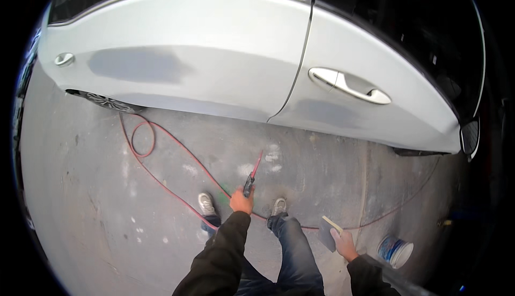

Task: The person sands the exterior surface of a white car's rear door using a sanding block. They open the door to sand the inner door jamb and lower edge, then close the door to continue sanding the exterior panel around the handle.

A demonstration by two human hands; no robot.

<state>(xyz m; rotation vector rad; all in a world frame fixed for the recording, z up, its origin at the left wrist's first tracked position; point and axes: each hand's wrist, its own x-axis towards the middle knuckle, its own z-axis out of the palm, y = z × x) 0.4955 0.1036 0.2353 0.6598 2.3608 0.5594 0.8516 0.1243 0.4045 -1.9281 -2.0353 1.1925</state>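
Here, your left hand (242,201) curls around black tool (249,185), likely for firm control; your right hand (345,243) pinches yellow-edged grey pad (326,235), apparently leaving flat side free. Both over floor (204,264), apart from white car (241,33).

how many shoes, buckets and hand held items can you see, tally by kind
Shoes: 2
Bucket: 1
Black tool in the left hand: 1
Flat grey pad in the right hand: 1
Total: 5
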